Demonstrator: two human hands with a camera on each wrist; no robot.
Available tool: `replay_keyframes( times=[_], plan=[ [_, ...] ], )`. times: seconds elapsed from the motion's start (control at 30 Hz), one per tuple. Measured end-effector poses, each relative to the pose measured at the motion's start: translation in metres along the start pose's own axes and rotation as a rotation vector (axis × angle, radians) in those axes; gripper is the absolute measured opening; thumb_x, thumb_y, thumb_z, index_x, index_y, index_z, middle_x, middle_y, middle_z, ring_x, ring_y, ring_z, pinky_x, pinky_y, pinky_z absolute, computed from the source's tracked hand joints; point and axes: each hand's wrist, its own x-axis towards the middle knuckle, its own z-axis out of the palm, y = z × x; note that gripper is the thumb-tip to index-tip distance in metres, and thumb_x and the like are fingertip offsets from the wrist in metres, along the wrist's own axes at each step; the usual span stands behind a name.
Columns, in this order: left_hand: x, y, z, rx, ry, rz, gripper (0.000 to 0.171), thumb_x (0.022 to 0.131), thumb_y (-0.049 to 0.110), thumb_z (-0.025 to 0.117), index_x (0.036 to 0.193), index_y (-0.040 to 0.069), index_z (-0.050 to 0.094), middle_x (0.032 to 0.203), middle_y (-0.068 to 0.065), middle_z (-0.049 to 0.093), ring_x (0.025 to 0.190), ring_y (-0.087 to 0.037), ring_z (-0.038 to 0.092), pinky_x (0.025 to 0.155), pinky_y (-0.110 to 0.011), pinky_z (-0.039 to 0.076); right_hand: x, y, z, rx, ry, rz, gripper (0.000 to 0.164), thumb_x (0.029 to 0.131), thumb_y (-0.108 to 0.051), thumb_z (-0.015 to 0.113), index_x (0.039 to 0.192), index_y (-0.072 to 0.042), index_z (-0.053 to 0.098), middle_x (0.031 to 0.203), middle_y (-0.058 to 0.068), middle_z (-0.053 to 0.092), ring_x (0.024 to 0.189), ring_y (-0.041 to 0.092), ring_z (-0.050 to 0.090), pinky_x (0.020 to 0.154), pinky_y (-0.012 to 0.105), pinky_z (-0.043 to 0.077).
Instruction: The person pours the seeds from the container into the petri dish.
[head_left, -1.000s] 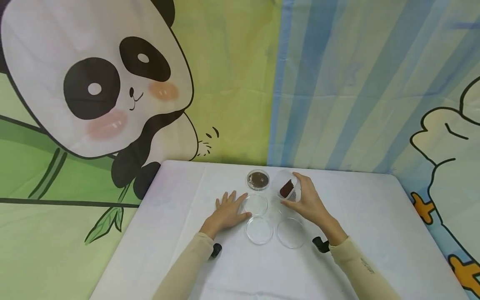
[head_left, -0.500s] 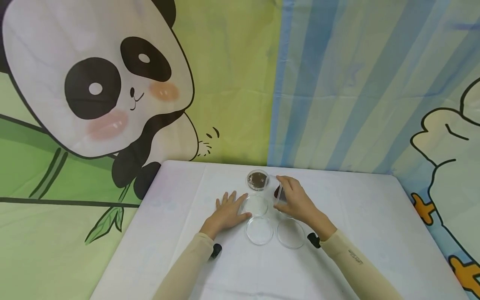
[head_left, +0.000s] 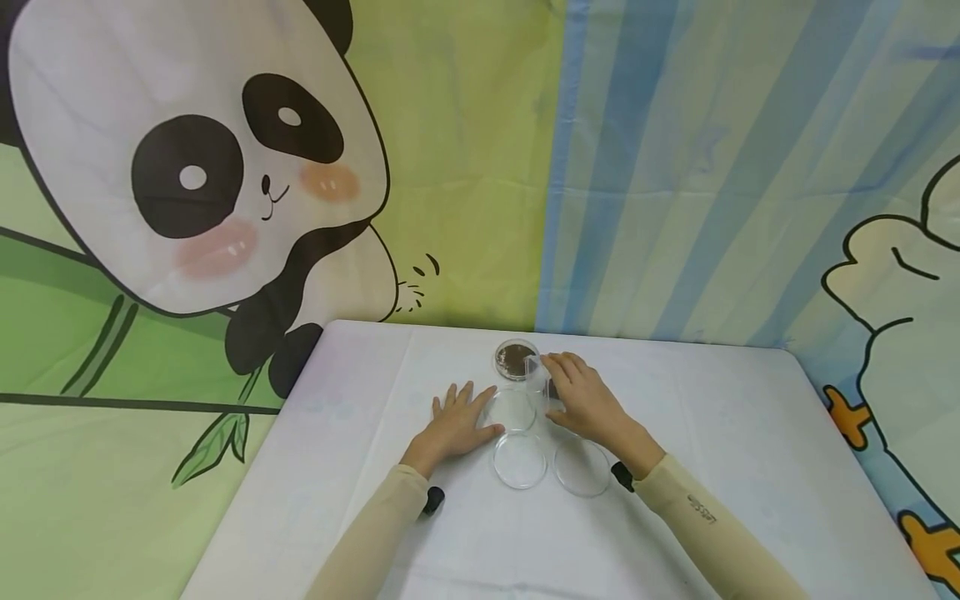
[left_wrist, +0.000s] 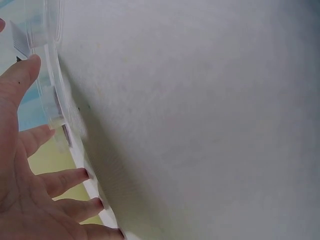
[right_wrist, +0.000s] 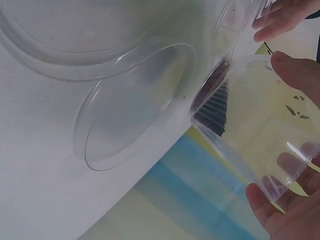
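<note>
My right hand [head_left: 592, 408] grips a clear plastic cup [right_wrist: 265, 120] between thumb and fingers, tipped on its side with its mouth toward the left. Dark brown, crumbly-looking material [right_wrist: 215, 112] lies in the cup's lower part. The cup is close above the clear round dishes. In the head view my left hand [head_left: 450, 429] lies on the table with fingers spread, its thumb and forefinger at the edge of a clear petri dish [head_left: 512, 410]. At the back, another petri dish [head_left: 516, 360] holds brown granular material. The left wrist view shows spread fingers beside the stacked dish walls [left_wrist: 52, 95].
Two more clear dishes stand at the front, one left [head_left: 519, 460] and one right [head_left: 582, 467]. Another clear dish [right_wrist: 135, 115] shows beside the cup in the right wrist view. A white cloth [head_left: 360, 533] covers the table; a printed panda curtain [head_left: 450, 167] hangs behind.
The right hand has moved left and turned the cup over from facing the camera to lying sideways, mouth to the left. The left hand stays in place.
</note>
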Motion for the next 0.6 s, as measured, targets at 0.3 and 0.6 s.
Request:
replay_keyframes(
  times=[0.3,0.6],
  plan=[
    [-0.0005,-0.0003,-0.0001,-0.004,0.002,-0.003,0.077,0.094,0.061,0.057,0.158,0.028,0.031,0.162,-0.023,0.019,0.147,-0.05,0.007,0.111,-0.072,0.005,0.0029,-0.0044,0.0003,-0.053,-0.029,-0.062,0.102,0.071,-0.027,0.093,0.151,-0.004,0.036,0.145,0.021,0.043,0.134,0.043,0.039,0.099,0.059,0.044],
    [-0.0002,-0.0016,0.001,-0.001,0.001,0.001,0.077,0.094,0.063,0.056,0.159,0.029,0.031,0.162,-0.024,0.019,0.147,-0.051,0.007,0.111,-0.072,0.006,0.0045,-0.0081,0.0009,-0.079,-0.027,-0.099,0.101,0.07,-0.026,0.094,0.151,-0.004,0.038,0.146,0.021,0.043,0.135,0.042,0.038,0.099,0.058,0.045]
  ],
)
